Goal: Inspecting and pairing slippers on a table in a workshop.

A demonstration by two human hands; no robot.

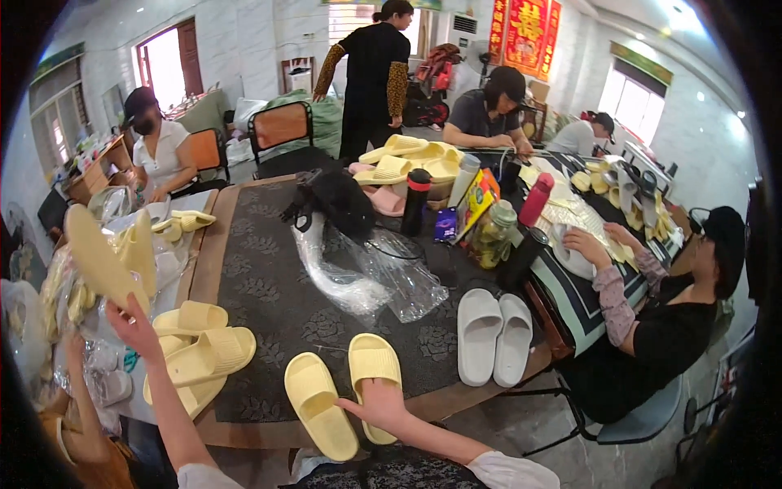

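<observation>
Two yellow slide slippers lie side by side at the near table edge. My right hand [379, 405] rests flat on the right slipper [373, 367]; the left slipper [319, 403] lies just beside it, untouched. My left hand [134, 322] is raised at the left and grips the lower end of another yellow slipper [99, 259], held up with its sole showing. Below that hand sits a stack of yellow slippers [199, 350] on the table's left part.
A grey slipper pair [493, 336] lies to the right. Crumpled clear plastic bags [371, 273] sit mid-table on the dark patterned cloth [269, 285]. Bottles, a jar [494, 236] and more yellow slippers [411, 159] stand farther back. Several people sit or stand around the tables.
</observation>
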